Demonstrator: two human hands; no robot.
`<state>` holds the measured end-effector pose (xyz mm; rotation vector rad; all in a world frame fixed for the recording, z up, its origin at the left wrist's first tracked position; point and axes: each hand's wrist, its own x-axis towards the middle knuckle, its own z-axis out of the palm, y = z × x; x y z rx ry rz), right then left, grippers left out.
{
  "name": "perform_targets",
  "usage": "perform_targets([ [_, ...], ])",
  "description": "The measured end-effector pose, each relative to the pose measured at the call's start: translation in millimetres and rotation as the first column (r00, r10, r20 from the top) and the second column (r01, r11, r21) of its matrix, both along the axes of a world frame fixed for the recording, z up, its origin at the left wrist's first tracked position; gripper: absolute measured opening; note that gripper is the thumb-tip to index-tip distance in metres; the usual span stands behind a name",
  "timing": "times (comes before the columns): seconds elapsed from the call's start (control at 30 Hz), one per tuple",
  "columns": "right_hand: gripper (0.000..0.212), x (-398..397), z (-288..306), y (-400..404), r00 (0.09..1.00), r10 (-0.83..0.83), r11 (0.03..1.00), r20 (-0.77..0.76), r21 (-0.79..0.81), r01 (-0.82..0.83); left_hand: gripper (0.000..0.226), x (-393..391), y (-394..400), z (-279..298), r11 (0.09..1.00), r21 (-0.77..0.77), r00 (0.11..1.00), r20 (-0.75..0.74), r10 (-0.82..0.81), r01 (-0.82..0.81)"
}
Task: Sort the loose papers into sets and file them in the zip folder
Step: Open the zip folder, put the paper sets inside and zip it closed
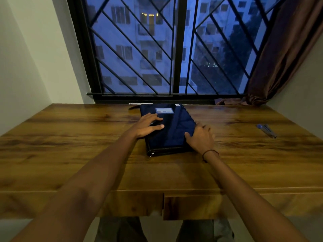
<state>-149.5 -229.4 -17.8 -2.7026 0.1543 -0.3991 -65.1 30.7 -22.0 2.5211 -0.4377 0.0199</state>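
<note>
A dark blue zip folder [173,130] lies closed on the wooden table [70,137], with a pale label near its far edge and a metal zip pull [151,154] hanging at its near left corner. My left hand [148,125] rests flat on the folder's left part, fingers straight. My right hand [201,137] grips the folder's right edge, thumb on the cover and fingers curled round the side. No loose papers are in view.
A blue pen-like object [266,131] lies at the table's right side. A barred window [166,49] stands behind the table, and a brown curtain [272,67] hangs at the right. A white strip [139,103] peeks out behind the folder.
</note>
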Motion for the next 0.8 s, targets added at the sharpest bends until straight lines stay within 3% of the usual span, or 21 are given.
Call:
perform_targets([
  [0.17,0.040,32.6,17.7,4.3,0.988,-0.001,0.996,-0.156,0.091,0.015,0.066,0.3,-2.4,8.5,0.997,0.072,0.999,0.037,-0.010,0.007],
  [0.27,0.034,47.5,24.4,5.4,0.984,0.057,0.989,-0.167,0.143,-0.033,0.063,0.1,0.0,8.9,0.997,0.073,1.000,0.023,-0.012,0.011],
  [0.4,0.047,64.3,25.7,22.4,0.968,0.131,0.982,-0.212,0.164,-0.097,0.054,-4.6,19.6,14.3,0.993,0.097,0.998,0.022,0.060,-0.062],
  [0.5,0.066,71.5,26.5,53.8,0.934,0.227,0.966,-0.274,0.182,-0.182,0.050,-10.5,53.0,22.5,0.966,0.219,0.990,0.052,0.128,-0.137],
  [0.63,0.081,81.5,21.9,120.3,0.876,0.400,0.902,-0.270,0.284,-0.324,0.058,-24.2,105.6,32.5,0.921,0.282,0.963,0.068,0.259,-0.268],
  [0.8,0.067,96.2,15.5,215.9,0.807,0.537,0.820,-0.246,0.376,-0.431,0.075,-34.9,184.4,24.4,0.800,0.393,0.888,0.125,0.443,-0.454],
])
